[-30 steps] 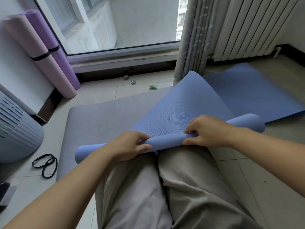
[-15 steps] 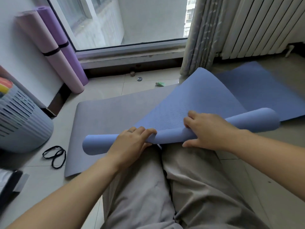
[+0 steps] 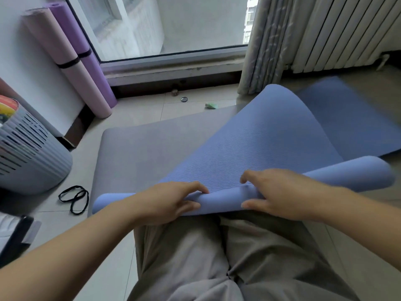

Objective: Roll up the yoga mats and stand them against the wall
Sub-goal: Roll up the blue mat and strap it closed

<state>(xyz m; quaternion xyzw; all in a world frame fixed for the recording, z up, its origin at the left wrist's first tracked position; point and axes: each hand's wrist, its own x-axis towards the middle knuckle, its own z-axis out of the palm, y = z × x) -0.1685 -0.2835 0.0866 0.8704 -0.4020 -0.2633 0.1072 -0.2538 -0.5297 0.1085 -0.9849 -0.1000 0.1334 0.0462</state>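
Head cam: blue mat half rolled. Roll lies across near edge of grey mat, over knees. Loose part arches up, runs to far right of floor by radiator.
L hand grips roll, fingers on top, thumb under. R hand same grip, near it.
Pink roll + purple roll lean on wall at far left, each w/ black band.
Black straps on floor off grey mat's left edge, slatted basket beyond.
Curtain hangs at blue mat's far bend.

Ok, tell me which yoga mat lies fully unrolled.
The grey foam yoga mat, flat; the blue foam mat is part-rolled, the pink mat and purple mat fully rolled.
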